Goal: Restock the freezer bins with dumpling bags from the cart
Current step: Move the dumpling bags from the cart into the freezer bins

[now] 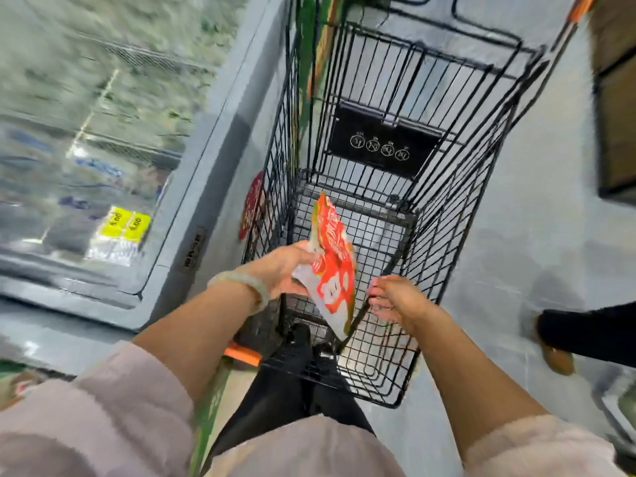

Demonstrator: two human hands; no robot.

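Left hand [282, 268] grips dumpling bag [335, 270] over cart [461, 215].

The cart [457, 215] stands open above, walled by wire all round.

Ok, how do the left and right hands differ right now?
The left hand grips the red bag; the right hand holds no bag and is curled beside a cart bar. The left wrist wears a bracelet; the right is bare. Both are over the cart.
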